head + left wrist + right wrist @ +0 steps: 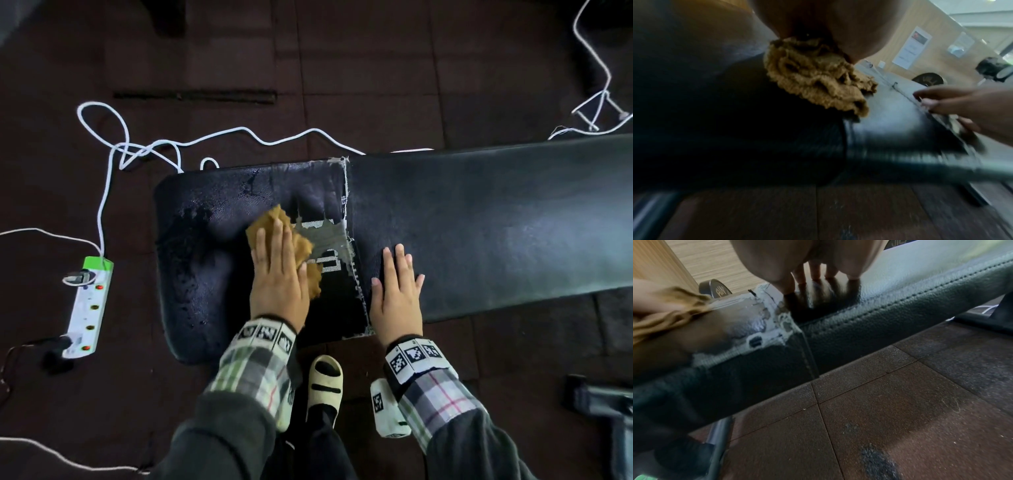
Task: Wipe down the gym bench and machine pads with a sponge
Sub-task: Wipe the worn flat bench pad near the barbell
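- Pressing my left hand (279, 277) flat on the sponge (303, 248), fingers straight on top of it, I have it down on the seat pad (202, 246) of the bench; the tan sponge sticks out past my fingers on the far and right sides.
- The sponge sits beside a torn grey patch (325, 240) in the black covering, close to the seam between the two pads.
- The seat pad's surface looks wet and shiny to the left of the sponge.
- My right hand (397, 294) lies open, fingers spread and straight, palm down on the long pad (496, 222) just right of the seam, holding nothing.
- From my right wrist, those fingertips (853, 276) touch the pad's top near its stitched front edge.
- On the floor (376, 68) to my left lies a power strip (89, 308) with a white cable (219, 135) looping behind the bench.
- My sandal (323, 380) is on the floor between my arms.
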`<state>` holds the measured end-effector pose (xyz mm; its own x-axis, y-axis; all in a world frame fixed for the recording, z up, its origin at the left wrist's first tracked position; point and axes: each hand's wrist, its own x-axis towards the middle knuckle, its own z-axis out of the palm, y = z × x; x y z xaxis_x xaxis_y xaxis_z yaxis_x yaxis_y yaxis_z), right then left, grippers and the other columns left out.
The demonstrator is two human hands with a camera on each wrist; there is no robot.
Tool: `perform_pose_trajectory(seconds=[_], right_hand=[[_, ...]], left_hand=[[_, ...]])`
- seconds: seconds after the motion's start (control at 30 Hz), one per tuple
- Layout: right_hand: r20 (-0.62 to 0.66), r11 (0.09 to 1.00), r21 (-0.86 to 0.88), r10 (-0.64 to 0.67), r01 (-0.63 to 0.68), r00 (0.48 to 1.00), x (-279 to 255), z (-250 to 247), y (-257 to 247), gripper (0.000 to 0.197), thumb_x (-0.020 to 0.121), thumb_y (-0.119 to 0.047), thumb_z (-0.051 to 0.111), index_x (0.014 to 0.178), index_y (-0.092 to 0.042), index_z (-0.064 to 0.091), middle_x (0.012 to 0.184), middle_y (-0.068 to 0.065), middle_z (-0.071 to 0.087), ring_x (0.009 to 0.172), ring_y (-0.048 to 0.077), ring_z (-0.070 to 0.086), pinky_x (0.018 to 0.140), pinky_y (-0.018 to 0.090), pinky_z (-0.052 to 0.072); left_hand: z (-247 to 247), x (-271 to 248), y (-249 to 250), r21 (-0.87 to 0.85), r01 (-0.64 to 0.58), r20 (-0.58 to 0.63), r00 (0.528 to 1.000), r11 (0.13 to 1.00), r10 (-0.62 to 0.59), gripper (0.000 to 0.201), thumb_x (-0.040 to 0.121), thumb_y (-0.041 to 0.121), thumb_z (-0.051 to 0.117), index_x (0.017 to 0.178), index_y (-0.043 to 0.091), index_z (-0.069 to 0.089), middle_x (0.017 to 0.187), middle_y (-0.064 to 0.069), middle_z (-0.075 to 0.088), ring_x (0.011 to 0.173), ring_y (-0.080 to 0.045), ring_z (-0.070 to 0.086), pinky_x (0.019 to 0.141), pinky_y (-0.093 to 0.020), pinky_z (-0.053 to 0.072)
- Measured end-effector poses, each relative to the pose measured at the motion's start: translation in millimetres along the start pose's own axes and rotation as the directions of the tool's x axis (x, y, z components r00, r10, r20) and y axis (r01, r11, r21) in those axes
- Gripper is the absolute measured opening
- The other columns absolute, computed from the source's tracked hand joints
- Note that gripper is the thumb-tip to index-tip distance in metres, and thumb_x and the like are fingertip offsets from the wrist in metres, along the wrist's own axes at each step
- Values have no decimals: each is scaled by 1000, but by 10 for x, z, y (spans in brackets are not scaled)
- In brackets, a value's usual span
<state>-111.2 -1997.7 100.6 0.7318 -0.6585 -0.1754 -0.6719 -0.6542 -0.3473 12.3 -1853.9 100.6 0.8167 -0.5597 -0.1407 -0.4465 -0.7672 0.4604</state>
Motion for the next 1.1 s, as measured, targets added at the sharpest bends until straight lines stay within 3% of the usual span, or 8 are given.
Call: perform_pose_trajectory(seconds=[0.13,0.27,0.4,0.5,0.7,0.8,1.0,1.1], right_hand=[[-13,1000,7,-2,2,1000,1,4,7,56,93,-34,23,144,-12,32,154,8,23,141,30,21,111,51,11],[-10,1000,4,10,-10,1000,3,17,-12,56,93,-33,24,144,-11,33,153,9,24,141,31,22,110,54,14],[-17,1000,-2,10,-10,1000,12,23,-19,55,92,-31,26,141,-8,37,151,12,28,138,35,27,108,57,18],[-20,1000,-3,8,-8,1000,7,29,-9,55,92,-31,26,142,-8,36,151,12,28,138,35,27,108,56,17],[-11,1000,3,12,-12,1000,4,21,0,56,92,-32,26,141,-8,37,151,11,28,138,34,27,108,57,18],[-10,1000,15,9,-8,1000,4,17,4,57,92,-33,25,142,-9,36,152,10,26,139,32,25,109,55,16],[-6,1000,14,14,-14,1000,6,22,-11,57,91,-33,24,143,-10,35,153,9,25,140,32,24,110,54,14],[1,1000,7,16,-16,1000,9,23,-7,57,91,-32,24,143,-9,34,153,10,25,140,33,23,109,55,14]], left_hand=[[-48,-359,-188,-33,14,10,1000,999,-13,58,98,29,34,148,2,26,159,-12,20,148,-30,12,116,-48,23],[-192,-101,-343,-59,167,-25,985,984,-169,59,100,25,39,151,2,22,161,-10,12,149,-27,4,115,-48,28],[-314,438,-259,-8,235,-12,972,972,-235,62,100,21,42,152,-1,15,162,-11,1,148,-35,-6,119,-43,1],[-282,615,-54,-10,225,18,974,974,-225,62,101,21,38,153,4,10,163,-8,-3,148,-33,-10,118,-42,-6],[-15,28,49,-15,12,30,999,1000,-12,57,99,23,34,149,0,23,160,-12,15,148,-35,9,116,-53,24],[-19,-187,-105,-25,15,7,1000,1000,-15,59,97,29,30,148,0,28,159,-13,21,147,-33,14,115,-50,28],[-200,274,-378,-28,172,-107,979,985,-174,61,93,22,36,149,-2,27,159,-15,19,147,-33,11,118,-46,21],[-329,671,-389,-3,261,-143,955,965,-259,60,95,18,38,149,-5,22,160,-17,12,147,-39,6,121,-43,6]])
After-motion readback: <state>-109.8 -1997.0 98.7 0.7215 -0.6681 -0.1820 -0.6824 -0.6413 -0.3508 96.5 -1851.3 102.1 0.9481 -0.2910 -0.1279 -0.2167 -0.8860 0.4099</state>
